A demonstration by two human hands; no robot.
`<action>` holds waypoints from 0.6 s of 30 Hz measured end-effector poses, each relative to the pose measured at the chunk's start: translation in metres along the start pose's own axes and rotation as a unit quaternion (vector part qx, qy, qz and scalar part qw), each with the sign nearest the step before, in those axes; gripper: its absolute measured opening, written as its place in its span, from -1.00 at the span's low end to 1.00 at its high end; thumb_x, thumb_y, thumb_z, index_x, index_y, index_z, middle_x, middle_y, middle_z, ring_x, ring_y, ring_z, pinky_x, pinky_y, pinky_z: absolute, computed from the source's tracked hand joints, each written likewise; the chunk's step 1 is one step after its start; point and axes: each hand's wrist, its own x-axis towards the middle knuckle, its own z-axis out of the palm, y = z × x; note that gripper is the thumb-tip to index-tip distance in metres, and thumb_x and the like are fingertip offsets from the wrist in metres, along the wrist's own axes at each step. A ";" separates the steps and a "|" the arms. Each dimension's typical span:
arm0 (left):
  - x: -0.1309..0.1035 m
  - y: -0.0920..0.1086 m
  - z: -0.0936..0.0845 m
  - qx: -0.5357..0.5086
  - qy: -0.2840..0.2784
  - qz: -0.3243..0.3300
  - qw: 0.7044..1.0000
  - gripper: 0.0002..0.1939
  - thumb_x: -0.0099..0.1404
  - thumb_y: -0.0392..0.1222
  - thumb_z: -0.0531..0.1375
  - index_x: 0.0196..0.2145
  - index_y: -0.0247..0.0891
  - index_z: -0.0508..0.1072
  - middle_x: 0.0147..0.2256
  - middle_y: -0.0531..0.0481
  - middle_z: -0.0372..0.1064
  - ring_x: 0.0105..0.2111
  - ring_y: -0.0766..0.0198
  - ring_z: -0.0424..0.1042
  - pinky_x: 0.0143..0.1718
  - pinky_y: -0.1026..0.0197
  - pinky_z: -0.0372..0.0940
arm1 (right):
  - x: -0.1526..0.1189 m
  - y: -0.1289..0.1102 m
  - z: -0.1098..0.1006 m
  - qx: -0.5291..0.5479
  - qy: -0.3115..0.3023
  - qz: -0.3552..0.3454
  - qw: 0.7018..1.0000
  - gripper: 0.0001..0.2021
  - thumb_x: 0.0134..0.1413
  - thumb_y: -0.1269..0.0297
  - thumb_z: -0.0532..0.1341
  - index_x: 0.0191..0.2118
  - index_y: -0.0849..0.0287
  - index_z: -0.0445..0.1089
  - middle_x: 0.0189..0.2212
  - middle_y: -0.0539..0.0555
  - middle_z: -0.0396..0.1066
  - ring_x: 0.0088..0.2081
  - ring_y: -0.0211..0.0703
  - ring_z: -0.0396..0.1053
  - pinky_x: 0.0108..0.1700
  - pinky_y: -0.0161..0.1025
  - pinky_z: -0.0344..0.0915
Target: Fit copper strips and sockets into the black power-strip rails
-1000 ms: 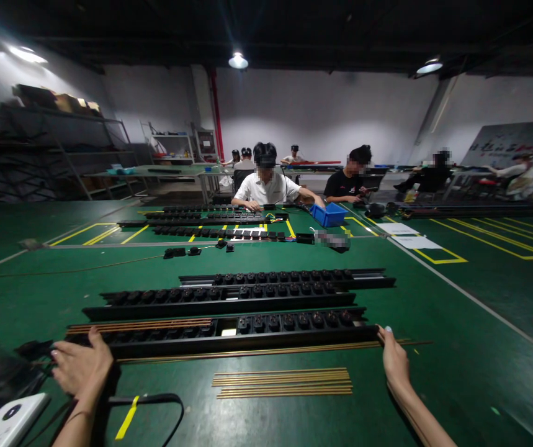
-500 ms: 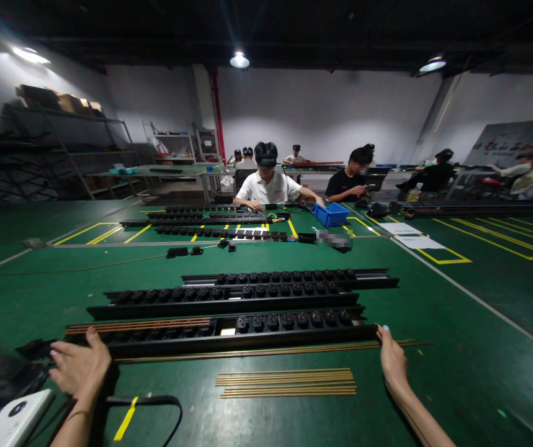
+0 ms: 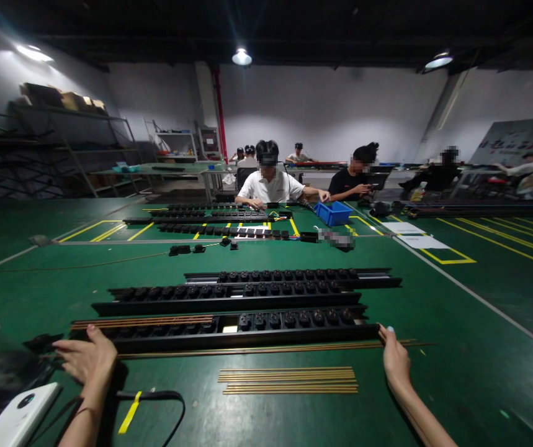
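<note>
The nearest black rail (image 3: pixel 289 337) lies lengthwise across the table in front of me, with a row of black socket modules (image 3: pixel 289 319) inside it. Several copper-coloured rods (image 3: pixel 154 321) rest along its left part. My left hand (image 3: pixel 90 357) is at the rail's left end, fingers stretched and spread, holding nothing; whether it touches the rail I cannot tell. At the opposite end, the fingers of my right hand (image 3: pixel 395 360) close on the rail's corner. Long thin rods (image 3: pixel 257 351) lie along the rail's near side. Closer to me is a group of short brass rods (image 3: pixel 289 380).
Two more socket-filled rails (image 3: pixel 229 303) lie behind. A white phone (image 3: pixel 19 413), a clear plastic bag (image 3: pixel 0 357) and a black strap (image 3: pixel 154 395) with yellow tape are at left. Across the table, a co-worker (image 3: pixel 270 183) sits by a blue bin (image 3: pixel 334 214). White papers (image 3: pixel 415 236) lie right.
The view has shifted slightly. My hands keep nearly the same places at the rail's ends. The co-worker's hand has risen from the blue bin.
</note>
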 end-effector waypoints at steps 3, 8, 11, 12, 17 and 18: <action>-0.034 0.022 -0.004 -0.040 -0.036 0.043 0.998 -0.13 0.34 0.16 -0.27 0.24 -0.75 -0.40 0.28 -0.60 -0.44 0.29 -0.24 -0.38 0.24 -0.31 -0.24 | 0.000 0.000 -0.001 -0.001 -0.004 0.001 1.000 -0.25 0.05 -0.29 -0.20 0.07 0.14 0.37 0.06 0.19 0.34 0.13 0.19 0.22 0.13 0.04 0.10; -0.128 0.041 -0.005 -0.096 -0.125 0.108 0.982 -0.22 0.35 0.12 -0.25 0.29 -0.54 -0.36 0.32 -0.39 -0.43 0.32 -0.01 -0.41 0.30 -0.12 -0.28 | 0.001 0.007 -0.002 0.037 -0.016 -0.028 0.999 -0.23 0.03 -0.31 -0.16 0.07 0.18 0.36 0.03 0.17 0.38 0.11 0.12 0.25 0.13 -0.05 0.13; -0.194 0.028 -0.005 -0.110 -0.209 0.156 0.959 -0.33 0.36 0.07 -0.27 0.32 -0.27 -0.35 0.34 -0.13 -0.38 0.32 0.18 -0.32 0.31 0.02 -0.21 | 0.003 0.013 0.000 0.080 -0.029 -0.054 0.995 -0.21 0.05 -0.31 -0.18 0.10 0.21 0.33 0.03 0.13 0.39 0.11 0.04 0.26 0.14 -0.12 0.14; -0.213 0.021 -0.005 -0.088 -0.248 0.176 0.949 -0.34 0.36 0.06 -0.28 0.32 -0.21 -0.37 0.34 -0.09 -0.39 0.32 0.21 -0.31 0.30 0.06 -0.16 | 0.004 0.015 0.000 0.092 -0.032 -0.057 0.994 -0.21 0.05 -0.31 -0.18 0.10 0.22 0.32 0.04 0.13 0.38 0.11 0.03 0.26 0.15 -0.13 0.14; -0.269 -0.011 0.008 0.018 -0.375 0.201 0.905 -0.31 0.35 0.08 -0.31 0.30 -0.22 -0.53 0.33 -0.20 -0.30 0.31 0.16 -0.24 0.28 -0.04 -0.08 | 0.011 0.016 0.001 0.165 -0.054 -0.074 0.982 -0.20 0.04 -0.29 -0.11 0.13 0.29 0.27 0.13 0.17 0.27 0.15 0.04 0.21 0.22 -0.12 0.05; -0.273 -0.012 0.011 0.029 -0.385 0.216 0.897 -0.29 0.35 0.08 -0.30 0.30 -0.24 -0.53 0.33 -0.21 -0.31 0.31 0.15 -0.26 0.28 -0.05 -0.09 | 0.012 0.014 0.002 0.181 -0.065 -0.078 0.978 -0.20 0.04 -0.29 -0.10 0.14 0.31 0.25 0.14 0.18 0.26 0.15 0.04 0.20 0.22 -0.12 0.05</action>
